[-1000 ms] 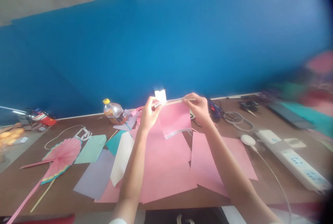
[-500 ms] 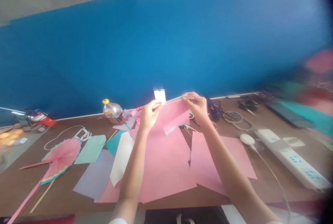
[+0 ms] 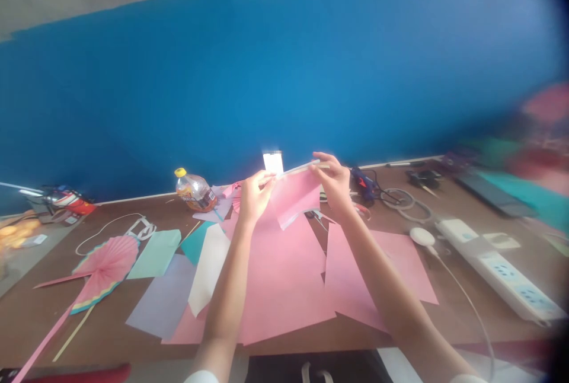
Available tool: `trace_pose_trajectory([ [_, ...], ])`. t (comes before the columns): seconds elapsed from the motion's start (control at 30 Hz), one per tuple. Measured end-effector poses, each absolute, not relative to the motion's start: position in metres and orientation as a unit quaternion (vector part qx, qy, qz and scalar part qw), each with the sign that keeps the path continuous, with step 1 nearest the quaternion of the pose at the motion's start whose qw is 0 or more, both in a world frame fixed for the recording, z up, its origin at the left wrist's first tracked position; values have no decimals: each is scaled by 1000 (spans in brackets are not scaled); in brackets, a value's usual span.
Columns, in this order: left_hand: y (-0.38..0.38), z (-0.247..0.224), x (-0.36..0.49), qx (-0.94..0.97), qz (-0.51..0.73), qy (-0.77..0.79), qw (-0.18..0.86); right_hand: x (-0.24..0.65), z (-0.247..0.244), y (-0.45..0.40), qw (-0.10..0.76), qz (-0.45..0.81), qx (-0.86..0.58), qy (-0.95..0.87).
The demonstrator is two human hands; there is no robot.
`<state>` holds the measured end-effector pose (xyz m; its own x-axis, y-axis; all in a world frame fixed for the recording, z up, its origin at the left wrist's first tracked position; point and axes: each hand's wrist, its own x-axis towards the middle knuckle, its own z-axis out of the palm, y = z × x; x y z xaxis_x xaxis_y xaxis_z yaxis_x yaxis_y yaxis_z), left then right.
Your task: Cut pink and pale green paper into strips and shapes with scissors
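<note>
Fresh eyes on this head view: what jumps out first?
The big blue wall behind the table, filling much of the picture. Then, near the middle, the left hand and right hand holding up a small pink sheet above larger pink sheets. On the left, the pleated pink fan with its blue-and-yellow border.

We record no legible text, brand or number. Bottle (image 3: 195, 185): wrap-around label (image 3: 201, 199), lettering visible but too blurred for us to read. Far left of the bottle: red-and-white object (image 3: 74, 200), markings illegible to us. Well right of the bottle: dark blue object (image 3: 367, 191), one small red mark (image 3: 362, 181), meaning unclear to us.
</note>
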<state>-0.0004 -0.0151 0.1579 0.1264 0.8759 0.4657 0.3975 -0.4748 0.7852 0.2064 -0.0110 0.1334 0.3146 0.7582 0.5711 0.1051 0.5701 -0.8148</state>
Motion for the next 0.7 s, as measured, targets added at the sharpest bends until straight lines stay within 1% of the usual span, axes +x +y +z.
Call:
trace_pose_trajectory([
  [0.17, -17, 158, 0, 703, 493, 442, 260, 205, 128, -6, 706, 234, -408, -529],
  [0.37, -16, 152, 6, 689, 498, 440, 289, 201, 121, -2, 691, 172, -461, -529],
  [0.53, -10, 145, 6, 647, 517, 479, 290, 198, 117, -1, 688, 136, -462, -543],
  [0.6, -8, 143, 3, 635, 525, 487, 291, 198, 117, -1, 682, 149, -454, -553],
  [0.7, -5, 142, 0, 634, 525, 478, 307, 200, 118, 1, 674, 206, -431, -563],
])
